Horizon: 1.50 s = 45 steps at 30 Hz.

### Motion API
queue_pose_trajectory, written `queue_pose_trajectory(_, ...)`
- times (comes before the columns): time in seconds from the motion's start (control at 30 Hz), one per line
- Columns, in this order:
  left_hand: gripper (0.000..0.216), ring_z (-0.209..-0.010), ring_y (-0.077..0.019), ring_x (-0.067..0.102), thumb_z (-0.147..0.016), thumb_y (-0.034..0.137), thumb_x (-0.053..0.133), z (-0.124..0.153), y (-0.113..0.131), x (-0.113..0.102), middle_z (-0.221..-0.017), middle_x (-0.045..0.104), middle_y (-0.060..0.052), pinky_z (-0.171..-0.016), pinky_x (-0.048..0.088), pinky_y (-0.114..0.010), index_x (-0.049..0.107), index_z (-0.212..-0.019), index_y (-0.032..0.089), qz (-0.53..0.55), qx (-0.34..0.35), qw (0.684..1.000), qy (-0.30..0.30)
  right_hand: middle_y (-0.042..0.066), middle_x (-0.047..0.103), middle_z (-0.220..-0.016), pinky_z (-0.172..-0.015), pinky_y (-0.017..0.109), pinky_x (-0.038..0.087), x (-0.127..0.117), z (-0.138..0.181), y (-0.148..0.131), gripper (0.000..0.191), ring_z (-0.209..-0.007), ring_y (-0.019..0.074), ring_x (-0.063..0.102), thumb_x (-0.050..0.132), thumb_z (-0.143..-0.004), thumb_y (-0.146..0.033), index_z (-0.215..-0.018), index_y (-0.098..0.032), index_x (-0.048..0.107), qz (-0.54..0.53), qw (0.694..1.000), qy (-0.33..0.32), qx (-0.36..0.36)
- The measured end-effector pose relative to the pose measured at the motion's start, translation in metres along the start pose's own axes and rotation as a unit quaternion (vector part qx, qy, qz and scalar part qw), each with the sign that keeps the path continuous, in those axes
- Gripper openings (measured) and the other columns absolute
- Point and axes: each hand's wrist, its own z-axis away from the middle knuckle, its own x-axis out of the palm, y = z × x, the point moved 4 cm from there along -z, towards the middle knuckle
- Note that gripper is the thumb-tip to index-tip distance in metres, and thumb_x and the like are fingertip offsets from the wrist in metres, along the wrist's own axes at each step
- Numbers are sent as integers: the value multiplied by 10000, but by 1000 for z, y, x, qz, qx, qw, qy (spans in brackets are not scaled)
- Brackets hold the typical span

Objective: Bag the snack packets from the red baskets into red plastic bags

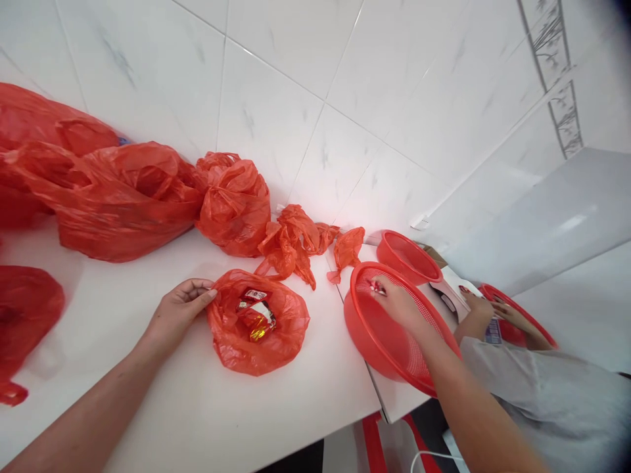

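My left hand (178,310) rests on the white table and pinches the rim of a small open red plastic bag (256,325) that holds several wrapped candies (256,314). My right hand (400,305) reaches into a large red mesh basket (389,328) at the table's right end, its fingertips pinched on a small wrapped candy (377,287).
Several stuffed red plastic bags (118,197) lie along the tiled wall, with another (24,315) at the left edge. A second red basket (408,255) sits behind the first. Another person in a white shirt (552,394) works at the right, hands (486,309) near a third red basket (517,322).
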Motion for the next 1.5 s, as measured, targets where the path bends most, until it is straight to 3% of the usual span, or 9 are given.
queue_pose_trajectory(0.13,387,-648,-146,627,-618,443,780,1,1,1,-747,684,9,-591,494,-236,617,-876,204,3,3,1000,-5,34,634,-1176,-831,365,495,-24,28,-55,344,-1022,226,610,452,-887,-340,-1225,-301,504,-51,981,152,-108)
queue_pose_trajectory(0.3,392,-640,-151,625,-607,446,783,5,5,2,-732,685,4,-601,488,-251,607,-858,201,11,11,1000,-1,56,681,-1056,-810,364,529,1,70,-121,326,-923,224,654,577,-839,-310,-1162,-281,540,-109,929,240,-259)
queue_pose_trajectory(0.4,382,-646,-147,621,-622,445,774,6,5,1,-741,683,4,-607,485,-246,605,-862,200,5,13,1000,-6,46,679,-1046,-774,329,541,34,68,-147,331,-876,188,659,534,-863,-260,-1193,-281,518,-172,923,190,-287)
queue_pose_trajectory(0.57,417,-679,-145,624,-622,463,776,3,1,-2,-786,682,1,-619,495,-240,610,-897,197,-6,5,1000,3,44,564,-1289,-944,368,484,82,57,-169,613,-1142,208,557,604,-797,-249,-1362,-274,368,-173,949,27,-263)
queue_pose_trajectory(0.77,472,-690,-127,610,-587,478,805,-3,-2,-3,-805,683,19,-622,500,-215,614,-921,205,-12,-25,1000,2,17,662,-1001,-861,311,497,99,74,-139,225,-944,168,614,560,-828,-186,-1032,-252,626,-178,961,70,-198)
queue_pose_trajectory(0.97,512,-674,-121,609,-527,495,832,-2,0,-1,-797,688,30,-611,505,-212,616,-893,210,-3,-43,999,9,99,565,-1261,-1010,440,412,37,102,-51,294,-1187,250,506,549,-857,-309,-1133,-229,612,-86,951,293,-57)
queue_pose_trajectory(1.07,537,-657,-124,609,-474,506,849,-3,0,-1,-768,695,33,-594,502,-213,628,-866,212,-2,-39,999,22,125,572,-1286,-948,472,451,30,109,-11,429,-1180,302,530,535,-856,-361,-1251,-194,545,8,983,179,29)
queue_pose_trajectory(1.2,547,-643,-127,606,-434,522,855,-5,-3,-4,-747,706,42,-577,495,-219,640,-840,225,-5,-37,999,35,108,691,-1100,-741,372,525,59,126,7,380,-940,266,674,383,-912,-225,-1255,-185,542,74,994,8,85)
queue_pose_trajectory(1.5,453,-674,-148,616,-570,487,789,-1,-4,-3,-779,684,8,-628,495,-258,607,-870,199,-14,30,999,31,128,687,-1094,-716,381,532,60,123,18,356,-926,278,675,456,-893,-274,-1222,-188,563,128,986,103,25)
